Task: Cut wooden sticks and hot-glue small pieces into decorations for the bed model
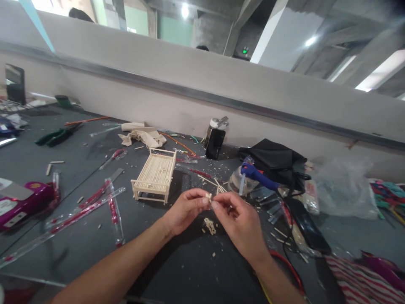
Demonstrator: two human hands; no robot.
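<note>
My left hand (185,209) and my right hand (237,219) meet above the dark table, both pinching a tiny pale wooden piece (208,196) between thumb and fingertips. Right below them lies a small heap of wood bits (209,226). A little bed frame of thin sticks (155,174) stands just left of my left hand. Loose sticks (217,183) lie behind my fingers.
A blue glue gun (257,177) rests to the right by a black bag (275,162). Long clear wrappers with red print (85,207) lie at left, next to a magenta box (22,202). A dark bottle (215,139) stands by the wall. A phone (308,230) lies at right.
</note>
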